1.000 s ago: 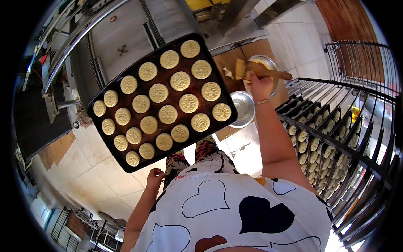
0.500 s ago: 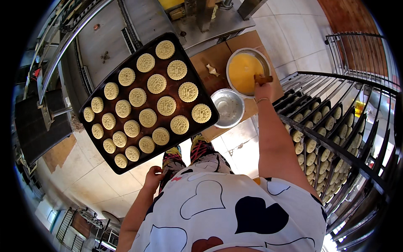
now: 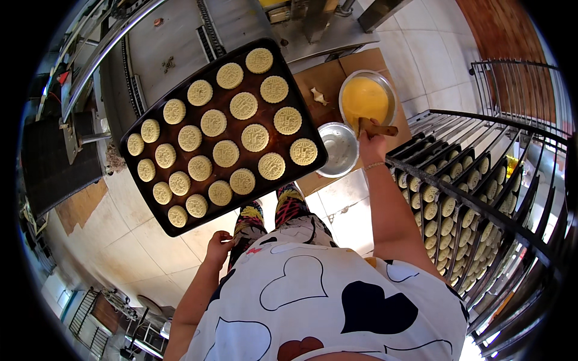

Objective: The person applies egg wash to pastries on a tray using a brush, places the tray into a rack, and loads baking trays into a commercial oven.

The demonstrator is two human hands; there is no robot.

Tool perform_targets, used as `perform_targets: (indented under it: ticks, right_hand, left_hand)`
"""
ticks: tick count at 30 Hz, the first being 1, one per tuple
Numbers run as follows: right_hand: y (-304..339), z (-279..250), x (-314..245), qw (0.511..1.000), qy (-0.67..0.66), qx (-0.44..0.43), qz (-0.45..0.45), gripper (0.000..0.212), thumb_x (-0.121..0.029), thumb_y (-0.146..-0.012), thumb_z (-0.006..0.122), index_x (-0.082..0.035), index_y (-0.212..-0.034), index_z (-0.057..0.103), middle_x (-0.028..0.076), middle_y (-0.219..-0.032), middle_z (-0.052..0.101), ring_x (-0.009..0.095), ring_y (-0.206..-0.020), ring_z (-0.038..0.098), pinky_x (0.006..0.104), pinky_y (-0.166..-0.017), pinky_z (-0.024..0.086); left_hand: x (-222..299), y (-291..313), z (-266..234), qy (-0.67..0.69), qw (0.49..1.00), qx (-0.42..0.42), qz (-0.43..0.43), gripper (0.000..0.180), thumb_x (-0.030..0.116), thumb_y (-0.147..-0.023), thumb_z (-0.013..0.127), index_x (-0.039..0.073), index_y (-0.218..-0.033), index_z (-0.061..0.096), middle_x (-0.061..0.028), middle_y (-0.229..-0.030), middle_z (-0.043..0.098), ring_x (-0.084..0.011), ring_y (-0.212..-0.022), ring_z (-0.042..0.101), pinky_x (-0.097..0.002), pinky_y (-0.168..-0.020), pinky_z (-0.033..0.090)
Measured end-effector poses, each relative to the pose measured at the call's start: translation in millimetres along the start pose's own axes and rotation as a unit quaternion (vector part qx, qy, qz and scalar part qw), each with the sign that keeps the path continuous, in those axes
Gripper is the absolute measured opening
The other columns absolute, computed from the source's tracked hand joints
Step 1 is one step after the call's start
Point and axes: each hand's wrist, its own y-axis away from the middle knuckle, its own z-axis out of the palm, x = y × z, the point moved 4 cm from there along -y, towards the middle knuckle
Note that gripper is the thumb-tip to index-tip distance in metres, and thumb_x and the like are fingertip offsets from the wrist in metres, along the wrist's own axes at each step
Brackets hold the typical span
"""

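Note:
My right hand (image 3: 372, 148) is closed around the wooden handle of a pastry brush (image 3: 382, 129), at the near rim of a metal bowl (image 3: 394, 102) of yellow-orange liquid. The brush's far end is partly hidden by my fingers. Beside that bowl stands a smaller metal bowl (image 3: 338, 150) with a little cloudy residue. To the left, a dark baking tray (image 3: 201, 221) carries rows of pale round pastries (image 3: 244, 106) with stamped tops. My left hand (image 3: 220, 247) hangs by my thigh below the tray, fingers curled, with nothing visible in it.
Brown cardboard (image 3: 314, 180) lies under the bowls, with a small whitish scrap (image 3: 318, 96) on it. At the right stands a dark metal rack (image 3: 481, 207) filled with trays of similar pastries. A metal machine with a chain (image 3: 209, 36) borders the tray's far side.
My right hand has drawn toward me and slightly left, bringing the brush to the bowl's near rim. The tray and bowls appear shifted right in view. My left hand stays by my thigh.

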Motion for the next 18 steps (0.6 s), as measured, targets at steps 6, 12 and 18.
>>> perform_targets:
  ticks: [6,12,18]
  right_hand:
    - [32.3,-38.8,-26.2,0.973,-0.172,-0.087,0.125,0.052,-0.004,-0.080,0.058,-0.010,-0.130,0.043,0.012,-0.104,0.062,0.022,-0.080,0.065,0.0297,-0.067,0.054]
    - [106.4,29.5,-156.8,0.917,-0.370,-0.133,0.073,0.062,0.003,-0.080,0.058,-0.011,-0.136,0.034,0.007,-0.109,0.058,0.015,-0.084,0.061,0.0250,-0.059,0.056]
    - [221.7,166.2,-270.7,0.836,-0.450,-0.304,0.079,0.062,-0.002,-0.081,0.061,-0.003,-0.136,0.033,0.006,-0.111,0.056,0.012,-0.092,0.057,0.0231,-0.077,0.047]
  left_hand:
    - [-38.6,2.5,-28.1,0.024,1.000,0.010,-0.007,0.032,0.003,-0.074,0.067,0.001,-0.102,0.051,-0.0106,-0.096,0.060,-0.0186,-0.084,0.058,-0.0284,-0.072,0.049]
    - [-65.9,7.6,-70.4,0.002,0.999,0.030,0.009,0.032,0.004,-0.074,0.067,0.001,-0.102,0.052,-0.0120,-0.098,0.060,-0.0190,-0.084,0.060,-0.0279,-0.072,0.050]
    - [-101.6,14.5,-107.2,0.027,0.998,0.051,0.011,0.033,0.005,-0.073,0.068,0.002,-0.103,0.053,-0.0113,-0.099,0.061,-0.0191,-0.085,0.060,-0.0290,-0.072,0.049]
